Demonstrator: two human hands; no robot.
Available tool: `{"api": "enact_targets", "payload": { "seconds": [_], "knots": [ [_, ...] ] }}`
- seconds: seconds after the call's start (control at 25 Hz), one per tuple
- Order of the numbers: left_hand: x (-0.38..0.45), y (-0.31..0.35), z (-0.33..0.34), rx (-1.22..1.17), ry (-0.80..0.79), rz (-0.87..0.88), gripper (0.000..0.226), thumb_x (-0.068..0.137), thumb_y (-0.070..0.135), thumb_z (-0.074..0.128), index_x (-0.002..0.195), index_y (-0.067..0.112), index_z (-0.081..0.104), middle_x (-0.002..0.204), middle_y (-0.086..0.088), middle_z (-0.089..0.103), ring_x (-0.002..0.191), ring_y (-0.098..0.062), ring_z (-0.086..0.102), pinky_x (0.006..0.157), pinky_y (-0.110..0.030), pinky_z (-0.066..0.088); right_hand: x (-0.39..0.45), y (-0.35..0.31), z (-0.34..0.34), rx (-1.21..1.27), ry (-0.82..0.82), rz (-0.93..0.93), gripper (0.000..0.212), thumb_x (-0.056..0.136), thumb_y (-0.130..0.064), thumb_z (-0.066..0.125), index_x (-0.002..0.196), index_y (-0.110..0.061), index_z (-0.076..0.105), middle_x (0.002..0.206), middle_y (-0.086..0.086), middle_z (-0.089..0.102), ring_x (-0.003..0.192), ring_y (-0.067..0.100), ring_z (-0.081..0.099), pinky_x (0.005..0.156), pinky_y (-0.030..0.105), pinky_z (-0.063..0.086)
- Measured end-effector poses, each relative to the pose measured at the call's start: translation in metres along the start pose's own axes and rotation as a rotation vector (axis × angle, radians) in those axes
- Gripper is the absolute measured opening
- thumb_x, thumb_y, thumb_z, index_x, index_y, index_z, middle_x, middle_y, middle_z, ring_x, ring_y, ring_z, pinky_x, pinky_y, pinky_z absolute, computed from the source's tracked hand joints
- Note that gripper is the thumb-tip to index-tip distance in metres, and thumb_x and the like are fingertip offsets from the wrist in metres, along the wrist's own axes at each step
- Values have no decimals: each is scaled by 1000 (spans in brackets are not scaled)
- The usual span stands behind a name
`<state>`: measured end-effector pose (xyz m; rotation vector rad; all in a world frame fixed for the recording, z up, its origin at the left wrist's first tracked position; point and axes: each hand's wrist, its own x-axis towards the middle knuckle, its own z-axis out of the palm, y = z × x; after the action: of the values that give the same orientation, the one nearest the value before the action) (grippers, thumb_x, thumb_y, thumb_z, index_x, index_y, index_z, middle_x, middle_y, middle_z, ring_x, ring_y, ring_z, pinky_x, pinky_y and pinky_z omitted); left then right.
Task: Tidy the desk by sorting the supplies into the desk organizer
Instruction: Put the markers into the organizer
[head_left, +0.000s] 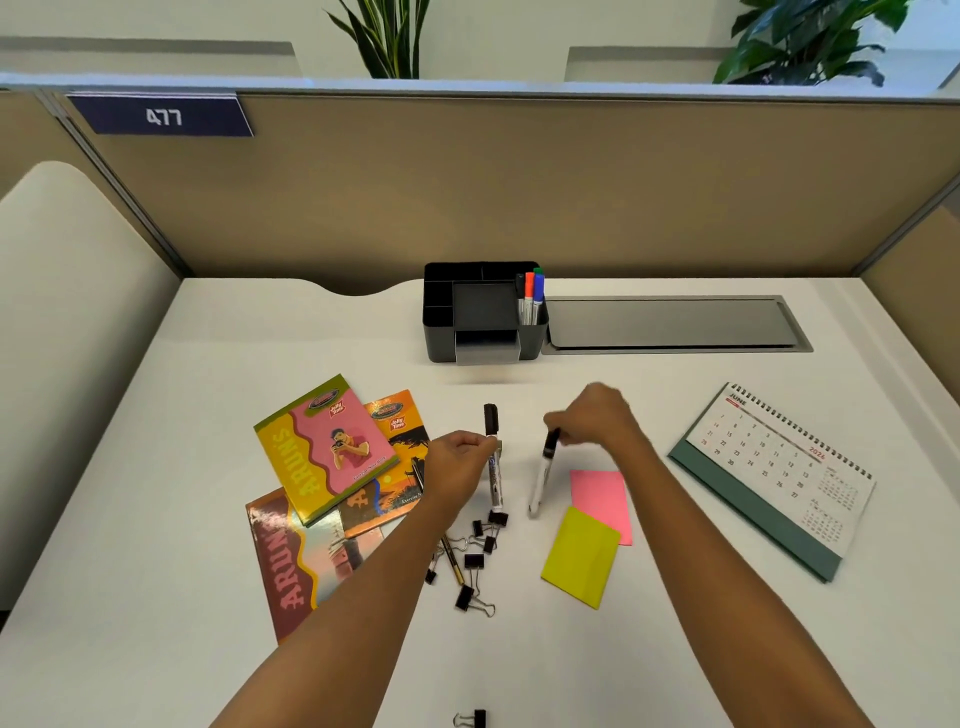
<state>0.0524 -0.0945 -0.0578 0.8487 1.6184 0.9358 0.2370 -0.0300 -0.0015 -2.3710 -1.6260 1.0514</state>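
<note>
**Two markers in hand, organizer waiting**

Head view. Left hand (457, 462) pinched a black-capped marker (493, 457) at mid-barrel, cap pointing away. Right hand (597, 418) gripped a second marker (543, 470) by its cap end, barrel hanging down toward the desk (675, 649). Both were likely lifted for the desk organizer (483, 312) at the back edge, whose right compartment already held coloured markers (531, 296) standing upright; that slot seemed the probable destination.

Around: binder clips (480, 556) and a gold pen (451, 564) lay scattered under the left wrist, unsorted. Notebooks (327, 452) overlapped to the left; pink sticky notes (602, 493) and yellow sticky notes (582, 556) sat just beside the right marker. A desk calendar (779, 473) stood well right. Nothing lay between the hands and the organizer.
</note>
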Motion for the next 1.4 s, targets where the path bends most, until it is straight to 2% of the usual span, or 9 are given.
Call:
{"api": "enact_targets", "payload": {
  "seconds": [0.28,0.36,0.6,0.76,0.92,1.08,1.2,1.32,1.4],
  "knots": [
    [6,3,-5,-203,-13,-17,11,82,18,79,87,10,74,79,-7,75,68,-15,66,54,-17,51,24,-50,-70,406,518,-383,19,85,-17,69,102,-8,73,82,1,71,66,5,63,64,15,52],
    [5,4,-3,-237,-33,6,15,81,18,80,92,9,75,84,-8,77,73,-12,71,61,-17,54,32,-59,-70,458,569,-471,20,88,-16,67,105,-6,71,86,2,72,72,7,66,71,15,56],
    [6,4,3,-279,-46,51,17,81,14,80,94,4,76,84,-9,77,73,-11,72,64,-15,54,45,-70,-54,525,635,-547,23,92,-15,65,113,-5,67,93,2,70,81,9,65,71,7,53],
    [9,2,2,-289,-44,59,18,79,15,81,95,6,76,88,-9,77,81,-15,73,67,-15,54,58,-68,-43,437,562,-486,27,93,-15,64,118,-6,64,101,9,72,88,18,69,82,31,60],
    [11,3,1,-285,-37,66,16,79,16,82,93,10,77,89,-7,77,82,-15,73,67,-15,55,62,-60,-41,429,536,-406,32,93,-13,62,124,-9,59,96,7,70,83,18,67,78,26,56],
    [13,5,0,-275,-21,83,16,79,20,82,92,13,78,89,-4,78,81,-13,71,67,-16,54,55,-53,-34,454,511,-342,24,90,-10,57,113,-10,64,86,4,68,78,19,65,72,25,51],
    [15,5,1,-271,-10,97,16,78,22,83,92,15,78,89,-5,77,79,-14,67,66,-20,53,46,-47,-20,412,284,-329,15,89,-21,65,101,-14,70,82,3,70,79,22,68,67,27,51],
    [16,9,4,-276,6,116,16,78,23,83,92,15,78,89,-5,77,77,-16,65,67,-25,54,26,-41,-3,327,-91,-407,30,88,-43,68,100,-16,71,91,2,73,83,18,70,74,31,57],
    [14,11,4,-272,10,136,18,79,21,82,95,13,78,90,-5,77,77,-17,66,68,-26,56,16,-37,11,299,-179,-450,30,87,-42,69,103,-17,70,95,3,73,84,19,70,77,33,59]
  ]
}}
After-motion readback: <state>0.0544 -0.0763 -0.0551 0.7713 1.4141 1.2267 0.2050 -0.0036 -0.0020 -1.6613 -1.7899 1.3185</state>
